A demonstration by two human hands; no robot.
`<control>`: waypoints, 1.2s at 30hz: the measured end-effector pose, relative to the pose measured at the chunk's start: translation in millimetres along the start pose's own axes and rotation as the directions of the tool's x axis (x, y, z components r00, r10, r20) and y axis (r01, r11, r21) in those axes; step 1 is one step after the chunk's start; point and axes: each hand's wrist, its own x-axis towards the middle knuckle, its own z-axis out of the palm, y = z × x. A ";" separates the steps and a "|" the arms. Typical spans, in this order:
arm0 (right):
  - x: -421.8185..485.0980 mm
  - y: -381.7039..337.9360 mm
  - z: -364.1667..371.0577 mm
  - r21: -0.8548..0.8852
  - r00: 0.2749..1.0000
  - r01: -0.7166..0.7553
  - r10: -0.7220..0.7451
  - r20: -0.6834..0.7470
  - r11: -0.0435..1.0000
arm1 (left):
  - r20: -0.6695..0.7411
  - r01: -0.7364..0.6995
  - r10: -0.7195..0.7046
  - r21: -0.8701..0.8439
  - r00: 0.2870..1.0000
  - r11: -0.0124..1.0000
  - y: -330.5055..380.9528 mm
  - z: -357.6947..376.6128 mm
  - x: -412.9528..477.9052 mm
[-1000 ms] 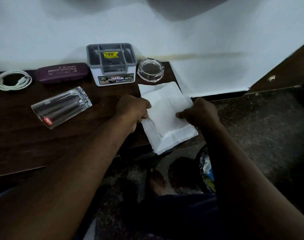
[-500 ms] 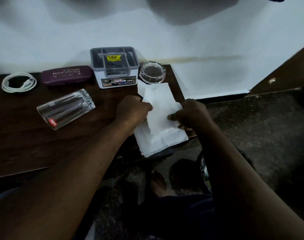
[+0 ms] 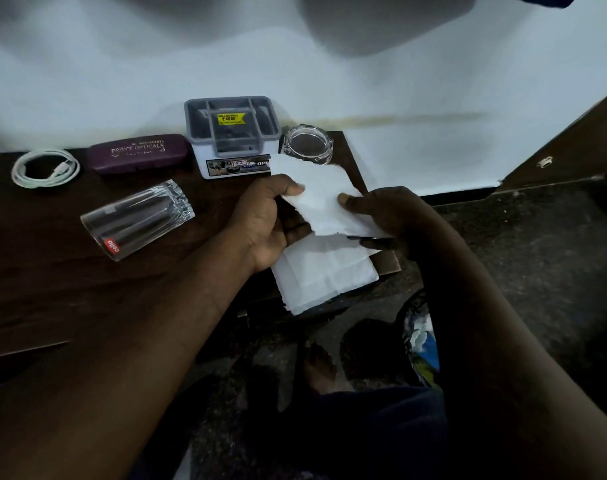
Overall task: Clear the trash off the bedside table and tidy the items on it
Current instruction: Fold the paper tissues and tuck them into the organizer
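We had both hands on the paper at the table's right near corner. Left hand pinched its left edge: thumb on top, fingers curled under. Right hand pinched the right edge the same way, thumb on top, its fingers mostly hidden beneath. The paper was white and folded. Its lower layers lay flat on the table and hung over the front edge, while the top part was lifted between our thumbs. Its long axis ran far to near, the near end skewed slightly right, and the far edge pointed at the wall. In view, that far edge overlapped the box's right front corner and the ashtray's near rim; we could not tell whether it touched them. The glass lay on its side left of our hands and well apart from them, its axis running near-left to far-right with the red-label end toward us. The case sat along the wall, long axis left-right, just beside the box. The coiled white cable was left of the case. Below the table edge were a bare foot and a bag on the dark floor.
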 end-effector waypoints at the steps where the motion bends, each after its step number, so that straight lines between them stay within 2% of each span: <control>1: 1.7 0.5 -1.3 -0.007 1.000 0.009 -0.009 0.010 1.000 | 0.003 -0.008 0.009 -0.007 1.000 1.000 1.0 0.3 -0.7; 4: 2.2 -1.1 -0.6 0.080 0.997 0.064 -0.061 -0.038 0.995 | -0.010 -0.021 0.021 0.007 1.000 1.000 1.5 -1.7 0.1; 8: -8.2 -3.1 0.9 0.364 0.996 0.027 -0.055 0.067 0.931 | 0.029 -0.006 0.005 0.029 1.000 1.000 0.5 -5.5 0.5; 10: -8.9 -3.3 0.2 0.391 0.994 0.015 -0.056 0.093 0.920 | 0.036 -0.006 0.004 0.052 0.999 0.999 2.2 -5.4 -1.4; 12: -4.2 -2.8 -0.8 0.380 0.996 0.054 -0.076 0.044 0.923 | 0.018 -0.006 0.004 0.137 1.000 0.991 2.8 -6.1 -2.5; 14: -0.8 -1.9 -0.3 0.276 0.994 0.102 -0.091 -0.053 0.956 | -0.010 -0.004 0.008 0.287 1.000 0.958 1.9 -6.8 -3.8; 16: 1.4 0.6 1.4 0.077 0.985 0.137 -0.128 -0.117 0.988 | -0.035 0.010 0.008 0.471 0.999 0.882 -1.9 -10.9 -4.5; 18: 0.4 3.6 5.4 -0.133 0.977 0.140 -0.159 -0.145 0.981 | -0.043 -0.001 0.039 0.651 0.998 0.759 -6.0 -14.5 -7.2; 20: 0.3 7.9 8.6 -0.286 0.972 0.131 -0.180 -0.154 0.949 | -0.037 -0.050 0.127 0.785 0.991 0.617 -9.6 -19.3 -7.1; 24: 1.9 13.7 14.2 -0.391 0.972 0.128 -0.194 -0.134 0.911 | -0.061 -0.036 0.204 0.897 0.977 0.441 -5.8 -27.9 -6.3; 30: 5.4 14.5 15.3 -0.474 0.960 0.074 -0.191 -0.204 0.877 | -0.071 0.003 0.290 0.973 0.954 0.230 -0.5 -37.2 -8.3; 31: 5.7 14.7 15.5 -0.490 0.960 0.069 -0.192 -0.206 0.869 | -0.076 0.007 0.288 0.972 0.955 0.235 -0.7 -38.0 -8.5; 32: 5.9 14.8 16.1 -0.504 0.960 0.071 -0.197 -0.200 0.860 | -0.092 0.013 0.270 0.960 0.958 0.280 -0.8 -38.4 -8.6; 36: 5.7 13.1 19.2 -0.534 0.952 0.102 -0.237 -0.191 0.840 | -0.169 0.055 0.170 0.846 0.971 0.530 -1.4 -37.1 -5.3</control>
